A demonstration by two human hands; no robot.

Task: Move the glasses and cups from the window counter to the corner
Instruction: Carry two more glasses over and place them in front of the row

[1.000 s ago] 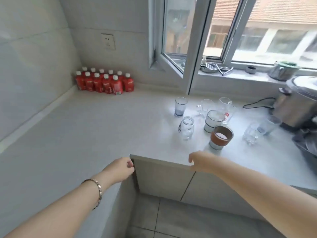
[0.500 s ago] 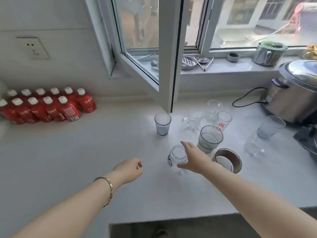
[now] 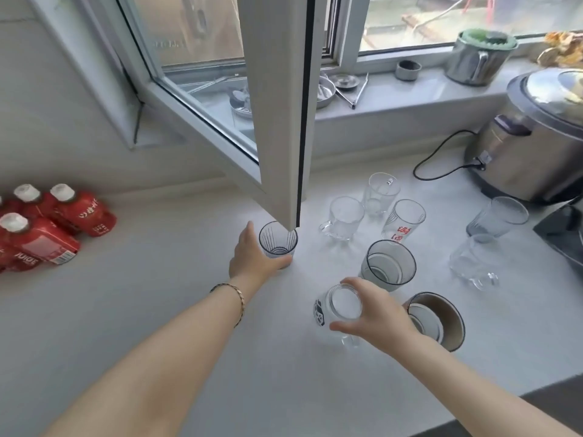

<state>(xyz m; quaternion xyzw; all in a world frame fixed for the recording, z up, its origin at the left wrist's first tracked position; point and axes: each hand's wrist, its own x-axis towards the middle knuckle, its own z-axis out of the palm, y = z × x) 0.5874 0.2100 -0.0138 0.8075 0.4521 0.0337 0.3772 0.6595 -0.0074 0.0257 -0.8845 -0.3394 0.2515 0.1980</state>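
Bright daylight pours in through the window (image 3: pixel 457 23), washing the pale counter (image 3: pixel 157 294) almost white. Shadows are soft and faint, barely a smudge under the arms. Glare sits on the rice cooker (image 3: pixel 542 121) lid. The clear glasses (image 3: pixel 344 216) melt into the bright surface. Wide-angle bending curves the window frame (image 3: pixel 280 105); fine detail looks soft, slightly smeared throughout.

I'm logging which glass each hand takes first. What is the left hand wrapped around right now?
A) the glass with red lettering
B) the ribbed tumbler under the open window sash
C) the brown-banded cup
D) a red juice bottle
B: the left hand curls around the ribbed tumbler below the window sash, while the right hand grips a small clear jar-like glass.
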